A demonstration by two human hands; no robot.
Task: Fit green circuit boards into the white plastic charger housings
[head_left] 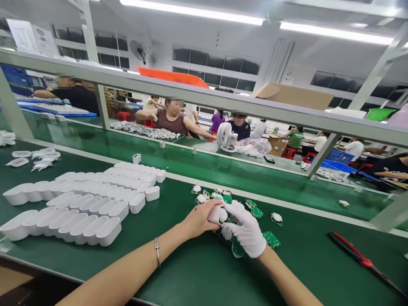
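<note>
My left hand (200, 219) is bare, with a thin bracelet on the wrist, and its fingers are closed round a small white plastic shell (215, 214). My right hand (245, 231) wears a white glove and is closed on the same shell from the right. Both hands meet over a heap of small green circuit boards (271, 239), some with white domed parts on them. To the left lie rows of white oblong plastic shells (86, 212), lined up side by side on the green bench mat (191, 272).
A red-handled tool (357, 254) lies at the right on the mat. A metal frame rail (204, 100) crosses the view ahead. Beyond it, several other people sit at benches with a small white fan (226, 137), clear bags and cardboard boxes.
</note>
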